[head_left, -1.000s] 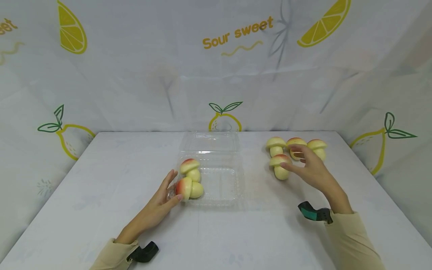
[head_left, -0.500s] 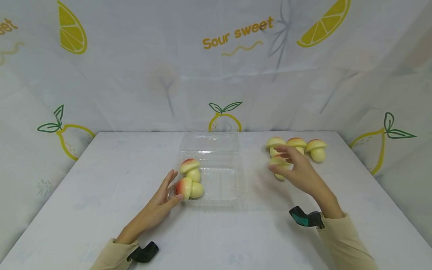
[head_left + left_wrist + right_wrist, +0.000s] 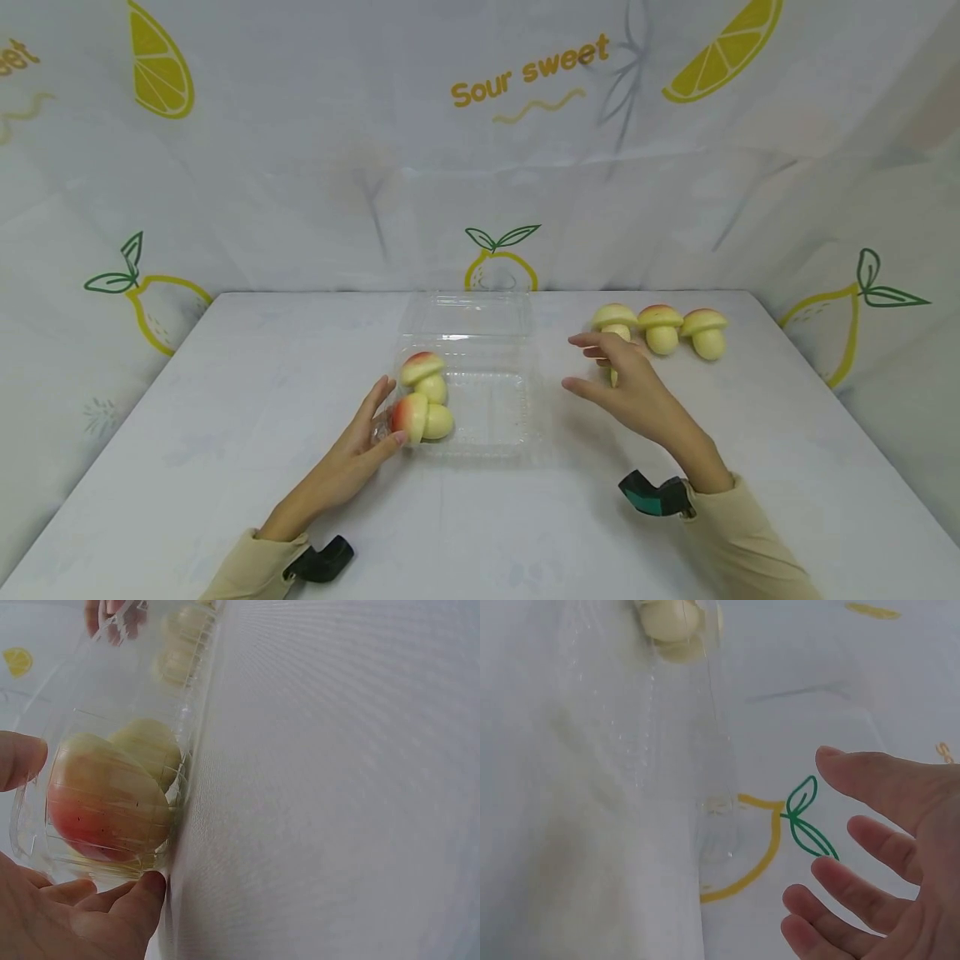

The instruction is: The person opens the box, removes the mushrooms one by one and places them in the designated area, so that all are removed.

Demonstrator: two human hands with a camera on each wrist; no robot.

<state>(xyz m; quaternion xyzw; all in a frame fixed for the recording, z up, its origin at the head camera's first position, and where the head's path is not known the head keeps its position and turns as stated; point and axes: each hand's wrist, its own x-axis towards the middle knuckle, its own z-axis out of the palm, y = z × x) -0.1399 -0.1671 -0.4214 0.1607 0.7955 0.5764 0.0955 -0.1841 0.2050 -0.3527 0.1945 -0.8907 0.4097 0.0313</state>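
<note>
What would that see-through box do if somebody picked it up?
The clear box would probably feel light and bendy, because its walls look like thin plastic. It might tip toward its left side, since both mushroom shapes sit there. Its lid could flop about, as it lies folded open at the back.
</note>
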